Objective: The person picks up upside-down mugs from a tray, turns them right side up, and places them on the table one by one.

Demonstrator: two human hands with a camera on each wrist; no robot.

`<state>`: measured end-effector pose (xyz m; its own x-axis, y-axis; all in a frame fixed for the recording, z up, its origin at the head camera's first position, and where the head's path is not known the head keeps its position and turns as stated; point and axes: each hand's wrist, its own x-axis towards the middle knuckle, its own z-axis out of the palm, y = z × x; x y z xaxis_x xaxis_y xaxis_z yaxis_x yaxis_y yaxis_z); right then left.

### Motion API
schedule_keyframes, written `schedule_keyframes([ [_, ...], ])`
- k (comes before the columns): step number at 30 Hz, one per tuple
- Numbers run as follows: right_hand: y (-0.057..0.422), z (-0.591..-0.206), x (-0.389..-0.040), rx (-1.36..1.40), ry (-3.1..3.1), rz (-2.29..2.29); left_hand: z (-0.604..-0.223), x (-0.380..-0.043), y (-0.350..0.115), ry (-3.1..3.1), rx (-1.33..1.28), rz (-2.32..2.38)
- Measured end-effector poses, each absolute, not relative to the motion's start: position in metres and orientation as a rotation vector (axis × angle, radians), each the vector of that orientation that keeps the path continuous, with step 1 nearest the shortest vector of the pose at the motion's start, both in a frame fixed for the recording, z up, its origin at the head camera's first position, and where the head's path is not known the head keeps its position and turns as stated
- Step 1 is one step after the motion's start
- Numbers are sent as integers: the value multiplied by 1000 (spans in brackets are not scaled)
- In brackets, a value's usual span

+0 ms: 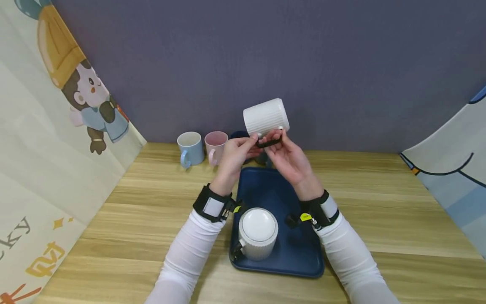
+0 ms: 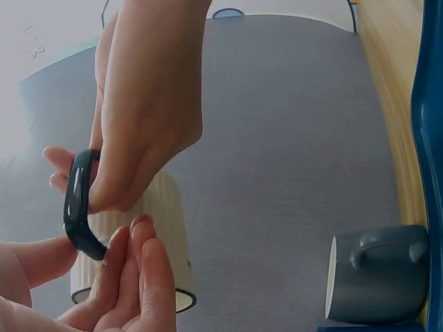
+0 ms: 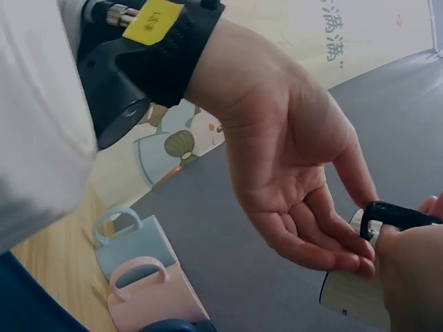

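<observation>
Both hands hold a white ribbed mug [image 1: 265, 117] in the air above the back of the tray, tipped on its side. Its black handle [image 1: 270, 143] faces down toward me. My left hand [image 1: 236, 157] pinches the handle near its left end. At the other end, my right hand [image 1: 291, 162] grips it between thumb and fingers. The right wrist view shows the right palm turned up, with the handle [image 3: 398, 214] at the thumb tip. A second white ribbed mug [image 1: 259, 226] with a dark handle stands upside down on the blue tray [image 1: 279, 268].
Along the grey wall stand a light blue mug [image 1: 191, 148] and a pink mug [image 1: 216, 145]. A navy mug [image 1: 239, 134] and a dark grey mug [image 2: 379, 275] are partly hidden behind the hands in the head view. Wooden tabletop [image 1: 379, 202] surrounds the tray.
</observation>
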<state>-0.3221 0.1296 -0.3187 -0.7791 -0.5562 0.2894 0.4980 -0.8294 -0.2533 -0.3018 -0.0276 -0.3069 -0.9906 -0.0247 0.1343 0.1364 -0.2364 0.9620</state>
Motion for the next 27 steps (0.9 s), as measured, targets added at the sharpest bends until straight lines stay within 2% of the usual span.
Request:
schedule_keyframes([
  [13, 126, -320, -318, -447, 455, -2512, -307, -304, -29, -1740, -32, -2517],
  [20, 127, -319, -316, -354, 599, -2483, -308, -303, -32, -1535, -56, -2687],
  [27, 129, -321, -316, -409, 922, -2399, -310, -302, -34, -1510, -125, -2729],
])
